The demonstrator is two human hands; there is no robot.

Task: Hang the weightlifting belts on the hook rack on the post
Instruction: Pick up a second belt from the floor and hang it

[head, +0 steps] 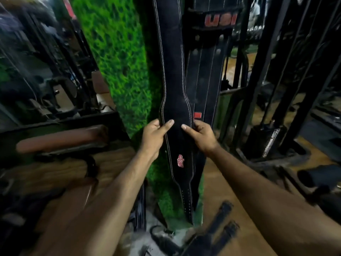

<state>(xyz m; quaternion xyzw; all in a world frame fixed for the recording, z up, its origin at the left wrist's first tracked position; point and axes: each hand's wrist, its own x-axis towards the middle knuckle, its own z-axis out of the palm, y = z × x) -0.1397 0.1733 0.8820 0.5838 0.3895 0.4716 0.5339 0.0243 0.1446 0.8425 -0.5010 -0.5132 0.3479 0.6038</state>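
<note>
— What is seen nearest the camera?

— Two bare forearms are stretched forward. The left hand is closed on the left edge of a black belt, its thumb laid across the front face and its fingers tucked behind. The right hand is closed on the opposite edge in the same manner, thumb on the front. The wide padded section of the belt is thus gripped from both sides.

— How is that belt placed?

— It is hung lengthwise down the grass-covered post, flat against it. White stitching is seen along both edges, a small red logo below the hands, and a narrow punched end near the floor. Its top is cut off by the frame, so what it hangs from cannot be told.

— Is anything beside it?

— A second black belt is hung just to the right, partly overlapped by the first, with a red tag beside the right hand. Above it a band lettered in red is seen.

— And farther off?

— A padded brown bench is seen at the left, black machine frames at the right, and a wooden floor beneath. Dark straps are lying on the floor near the post's foot.
</note>
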